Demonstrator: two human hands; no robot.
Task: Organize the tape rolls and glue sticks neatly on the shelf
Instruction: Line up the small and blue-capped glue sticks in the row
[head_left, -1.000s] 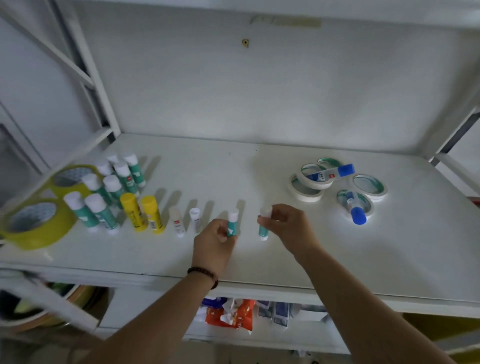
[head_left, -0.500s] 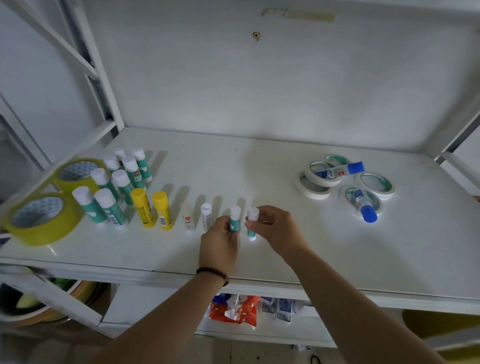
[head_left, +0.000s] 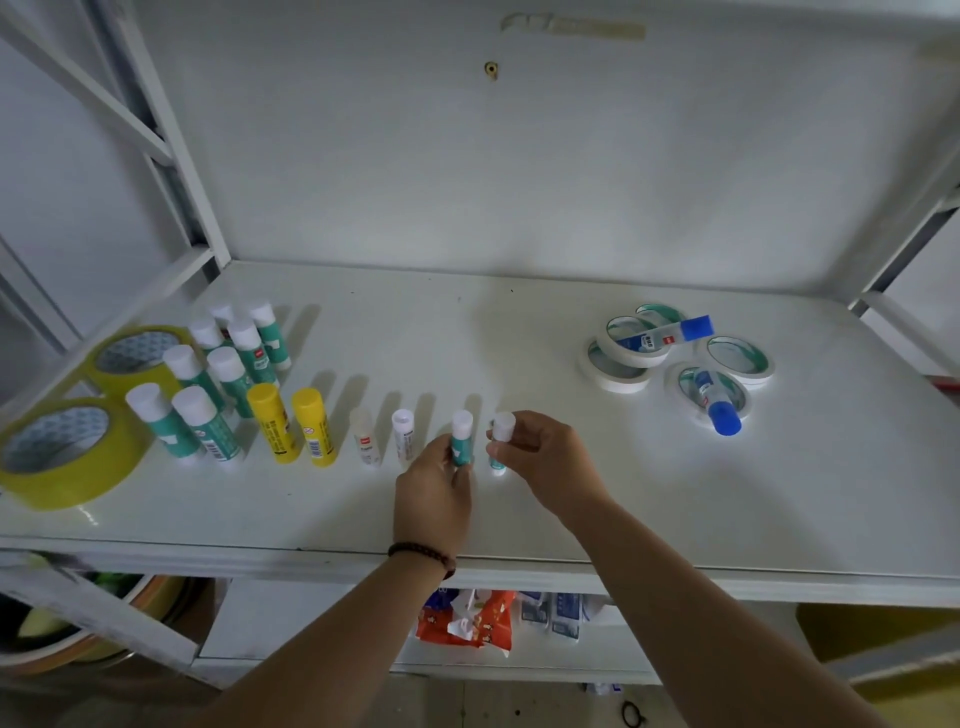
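Two small teal glue sticks with white caps stand near the white shelf's (head_left: 675, 509) front edge: my left hand (head_left: 434, 488) pinches one (head_left: 461, 439), my right hand (head_left: 545, 457) grips the other's (head_left: 500, 441) cap. Beside them, leftward: two white sticks (head_left: 384, 436), two yellow sticks (head_left: 293, 423).

Left hand (head_left: 435, 486) and right hand (head_left: 545, 457) pinch shut, side by side.
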